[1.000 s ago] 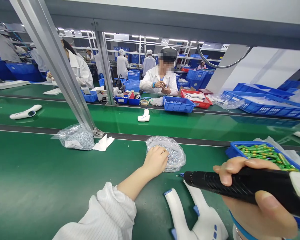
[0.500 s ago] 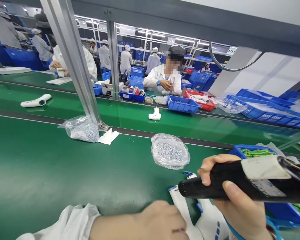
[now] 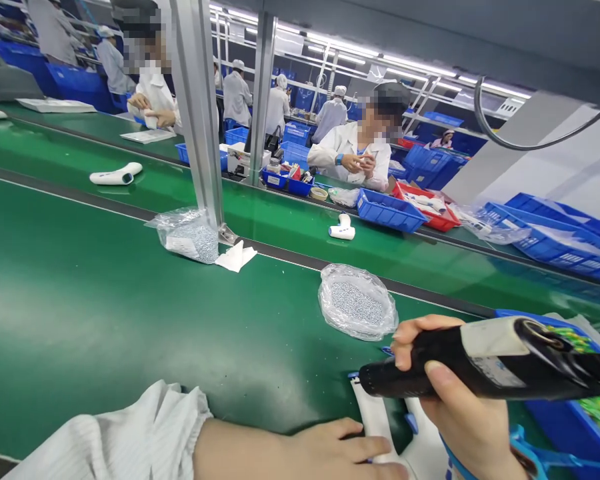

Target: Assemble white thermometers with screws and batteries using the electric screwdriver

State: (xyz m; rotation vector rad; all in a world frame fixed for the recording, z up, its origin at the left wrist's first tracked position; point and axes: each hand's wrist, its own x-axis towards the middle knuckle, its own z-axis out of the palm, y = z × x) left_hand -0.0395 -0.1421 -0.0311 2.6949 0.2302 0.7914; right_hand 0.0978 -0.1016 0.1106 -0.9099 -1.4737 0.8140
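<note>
A black power driver (image 3: 453,357) is grasped in the right hand (image 3: 473,410); the left hand (image 3: 333,450), fingers spread, is laid over a white housing (image 3: 373,412) toward the worktop's (image 3: 130,313) near edge — the housing should be braced flat, the driver squared.

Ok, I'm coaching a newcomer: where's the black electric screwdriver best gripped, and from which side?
I'd grip the electric screwdriver round its barrel, from the near right, as the right hand does: the barrel is thick and rounded, and the tapered nose points left.
</note>
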